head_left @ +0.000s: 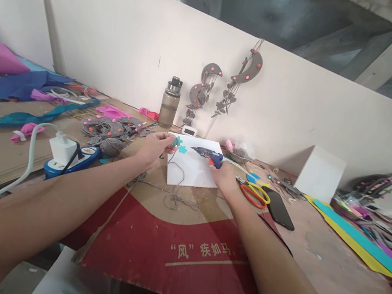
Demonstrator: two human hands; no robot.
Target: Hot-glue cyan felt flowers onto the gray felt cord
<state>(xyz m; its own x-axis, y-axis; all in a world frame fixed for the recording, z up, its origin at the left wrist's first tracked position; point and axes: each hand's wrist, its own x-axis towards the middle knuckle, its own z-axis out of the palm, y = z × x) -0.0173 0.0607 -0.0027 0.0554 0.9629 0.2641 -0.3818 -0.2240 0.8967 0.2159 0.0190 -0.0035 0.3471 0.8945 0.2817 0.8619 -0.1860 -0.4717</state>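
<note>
Water bottle (169, 106), black phone (277, 208), white adapter (62, 149)

At mid-frame, a sheet (193, 178) lay on cardboard (140, 247), the glue gun (209, 156) over its right half. Behind the sheet stood a bottle (169, 106); ornaments (249, 71) hung on the wall (117, 32) to its right. Scissors (254, 195) lay right of centre, just beside a phone (278, 209); a power strip (68, 166) sat centre left.

Wall (124, 38): bright, evenly lit before you
Ceiling (260, 9): dimmer, grey
Glue gun (206, 155): fine detail looks soft to you
Your forearms (78, 193): wide-angle stretch
Right edge: blackened corners
</note>
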